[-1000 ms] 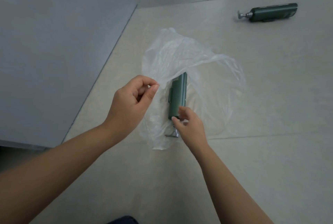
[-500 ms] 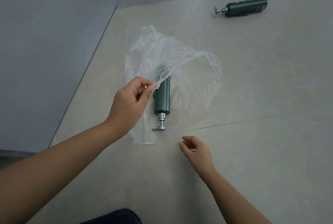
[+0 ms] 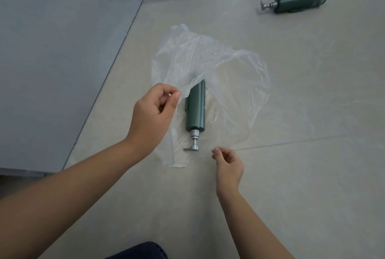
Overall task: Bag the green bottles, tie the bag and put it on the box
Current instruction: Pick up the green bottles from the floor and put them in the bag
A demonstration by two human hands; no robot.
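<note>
Pinching the rim of the clear plastic bag [image 3: 235, 75] between thumb and forefinger, my left hand [image 3: 154, 110] holds its mouth open. One green bottle [image 3: 195, 108] lies inside, pump toward me. My right hand [image 3: 229, 164] hovers loosely curled, holding nothing. A second green bottle [image 3: 300, 1] lies on the floor [image 3: 291, 175], well apart.

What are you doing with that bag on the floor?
A person is packing green bottles into a bag. The left hand pinches the edge of the clear plastic bag and lifts it open. One green pump bottle lies in the bag's mouth, pump end toward the person. The right hand hovers beside the pump, holding nothing. A second green pump bottle lies on the tiled floor, outside the bag. The bag is not yet tied.
</note>
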